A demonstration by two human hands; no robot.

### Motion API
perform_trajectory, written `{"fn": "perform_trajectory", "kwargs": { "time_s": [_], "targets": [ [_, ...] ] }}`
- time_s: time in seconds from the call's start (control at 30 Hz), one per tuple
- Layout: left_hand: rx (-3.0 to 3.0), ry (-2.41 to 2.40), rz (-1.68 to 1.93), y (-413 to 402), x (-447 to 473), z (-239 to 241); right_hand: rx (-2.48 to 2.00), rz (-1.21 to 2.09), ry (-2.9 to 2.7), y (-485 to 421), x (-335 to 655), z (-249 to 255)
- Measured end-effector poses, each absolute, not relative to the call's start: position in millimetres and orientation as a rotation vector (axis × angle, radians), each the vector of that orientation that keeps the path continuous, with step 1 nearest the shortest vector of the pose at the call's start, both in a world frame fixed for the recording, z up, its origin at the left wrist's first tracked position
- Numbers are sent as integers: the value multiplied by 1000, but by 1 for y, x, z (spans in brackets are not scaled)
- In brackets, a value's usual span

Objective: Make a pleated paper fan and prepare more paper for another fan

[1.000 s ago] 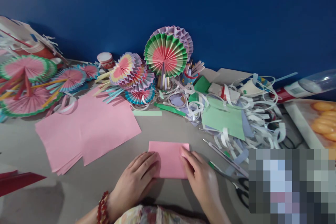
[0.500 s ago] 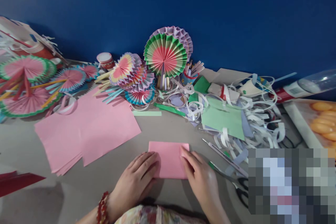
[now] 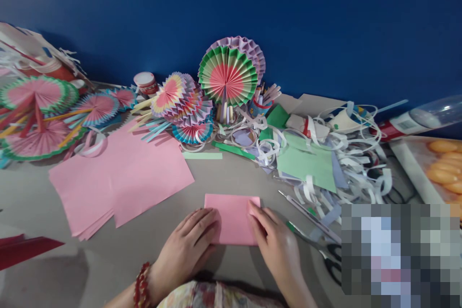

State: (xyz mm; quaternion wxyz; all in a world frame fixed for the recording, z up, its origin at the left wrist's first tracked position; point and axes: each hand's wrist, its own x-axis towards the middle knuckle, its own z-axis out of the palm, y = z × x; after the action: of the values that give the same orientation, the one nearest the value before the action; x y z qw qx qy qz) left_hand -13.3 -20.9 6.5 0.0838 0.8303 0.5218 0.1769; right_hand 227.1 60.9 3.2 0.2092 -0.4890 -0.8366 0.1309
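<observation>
A folded piece of pink paper [image 3: 233, 221] lies flat on the grey table in front of me. My left hand [image 3: 189, 240] is at its left side, fingers together and curled over that edge, its fingertips partly hidden. On the opposite side my right hand [image 3: 276, 240] grips the right edge, with index finger and thumb on the paper. Larger pink sheets [image 3: 144, 173] are spread out to the left. A craft knife [image 3: 306, 214] and scissors [image 3: 321, 248] lie just right of my right hand.
Pleated paper fans [image 3: 227, 77] stand and lie along the blue wall [image 3: 325, 24]. White paper strips [image 3: 357, 168] are heaped at the right around a light green sheet [image 3: 306, 161]. A bottle [image 3: 422, 118] and an open box [image 3: 407, 159] are far right. Red paper [image 3: 29, 250] lies left.
</observation>
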Motion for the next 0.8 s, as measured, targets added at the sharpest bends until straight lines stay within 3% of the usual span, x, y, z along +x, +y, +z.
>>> {"fn": "perform_trajectory", "kwargs": {
  "time_s": [0.8],
  "targets": [
    [2473,1568,536,-20,-13,7,-1363,354,-2314,61,226,4]
  ]
}}
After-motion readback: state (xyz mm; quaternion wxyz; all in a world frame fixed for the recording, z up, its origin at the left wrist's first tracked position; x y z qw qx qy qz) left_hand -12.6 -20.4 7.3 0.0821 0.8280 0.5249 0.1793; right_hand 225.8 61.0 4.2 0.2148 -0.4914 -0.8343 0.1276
